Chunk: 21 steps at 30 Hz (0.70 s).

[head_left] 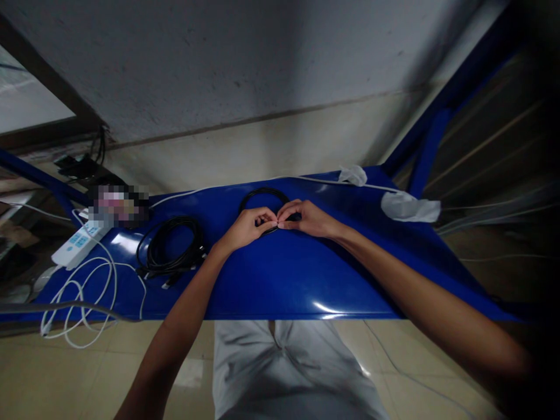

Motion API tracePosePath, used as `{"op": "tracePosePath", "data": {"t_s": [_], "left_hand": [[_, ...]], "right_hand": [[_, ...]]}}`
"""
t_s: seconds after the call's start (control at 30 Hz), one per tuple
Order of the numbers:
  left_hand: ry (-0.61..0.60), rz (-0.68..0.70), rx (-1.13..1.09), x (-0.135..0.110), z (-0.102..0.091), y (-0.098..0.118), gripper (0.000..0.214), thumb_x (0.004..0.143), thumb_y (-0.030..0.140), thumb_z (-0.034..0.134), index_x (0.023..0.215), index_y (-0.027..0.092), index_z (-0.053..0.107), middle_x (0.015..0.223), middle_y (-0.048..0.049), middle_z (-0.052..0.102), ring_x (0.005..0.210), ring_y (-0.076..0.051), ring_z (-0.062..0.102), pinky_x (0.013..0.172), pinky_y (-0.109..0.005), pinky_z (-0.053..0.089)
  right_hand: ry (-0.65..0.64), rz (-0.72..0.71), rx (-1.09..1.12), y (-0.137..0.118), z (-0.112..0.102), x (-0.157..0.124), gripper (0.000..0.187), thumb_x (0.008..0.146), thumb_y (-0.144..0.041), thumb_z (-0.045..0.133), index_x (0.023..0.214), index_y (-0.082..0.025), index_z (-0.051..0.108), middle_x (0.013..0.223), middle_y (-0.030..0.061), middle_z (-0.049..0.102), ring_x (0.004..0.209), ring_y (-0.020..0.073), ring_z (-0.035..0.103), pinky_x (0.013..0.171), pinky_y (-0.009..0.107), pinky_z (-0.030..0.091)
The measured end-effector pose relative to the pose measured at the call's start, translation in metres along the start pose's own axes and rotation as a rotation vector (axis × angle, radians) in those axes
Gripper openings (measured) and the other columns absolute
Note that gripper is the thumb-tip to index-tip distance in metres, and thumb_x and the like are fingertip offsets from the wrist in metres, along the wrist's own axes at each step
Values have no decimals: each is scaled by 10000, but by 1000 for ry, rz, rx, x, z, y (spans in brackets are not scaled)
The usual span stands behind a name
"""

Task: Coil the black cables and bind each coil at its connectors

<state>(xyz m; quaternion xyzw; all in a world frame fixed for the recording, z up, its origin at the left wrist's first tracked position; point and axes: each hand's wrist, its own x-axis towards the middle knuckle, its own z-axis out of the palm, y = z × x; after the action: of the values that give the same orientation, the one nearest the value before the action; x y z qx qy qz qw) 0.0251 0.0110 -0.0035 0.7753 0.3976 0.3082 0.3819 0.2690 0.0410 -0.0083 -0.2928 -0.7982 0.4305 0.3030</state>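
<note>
A coiled black cable (261,193) lies on the blue table (280,280) at mid-far. My left hand (248,226) and my right hand (304,217) meet over its near side, thumbs and fingertips touching. Both hands are closed in a pinch on the cable's loop. The part of the coil under my fingers is hidden. A second bundle of black cable (171,252) rests to the left of my left hand, apart from it.
A white power strip (81,240) and loose white cord (79,297) lie at the table's left end. White crumpled cloths (409,207) sit at the far right. A grey wall stands behind; blue frame bars rise on the right.
</note>
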Motion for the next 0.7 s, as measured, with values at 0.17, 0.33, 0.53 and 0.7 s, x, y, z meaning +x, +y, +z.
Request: {"op": "tracePosePath", "data": {"t_s": [0.17,0.33,0.53,0.7], "left_hand": [[13,-18,2,0,1,-1,183,978,355,774,1024,178,766,952,-44,773,798,-148,644,724,-265,477],[29,-3,13,-1,2,0,193,979,373,776,1015,184,770,947,-44,777,762,-140,636,705,-266,474],[33,11,-21,-1,3,2,186,963,351,788,1014,172,779,950,-48,787,755,-135,645,705,-263,479],[20,-4,-28,-1,2,0,186,968,350,780,1001,167,779,938,-50,782,740,-132,629,691,-261,471]], "right_hand": [[-24,13,-11,-4,0,-1,169,883,-419,830,919,-259,871,1065,49,831,1027,233,744,1029,405,545],[-23,-4,-5,-4,-1,0,187,921,-431,791,922,-259,864,1077,51,829,1039,236,746,1049,416,541],[-28,10,-3,-4,-1,0,185,922,-430,779,912,-259,851,1100,49,824,1054,234,738,1051,413,542],[-21,4,-18,-7,0,0,164,918,-408,777,897,-259,844,1070,45,822,1042,238,735,1049,422,537]]}}
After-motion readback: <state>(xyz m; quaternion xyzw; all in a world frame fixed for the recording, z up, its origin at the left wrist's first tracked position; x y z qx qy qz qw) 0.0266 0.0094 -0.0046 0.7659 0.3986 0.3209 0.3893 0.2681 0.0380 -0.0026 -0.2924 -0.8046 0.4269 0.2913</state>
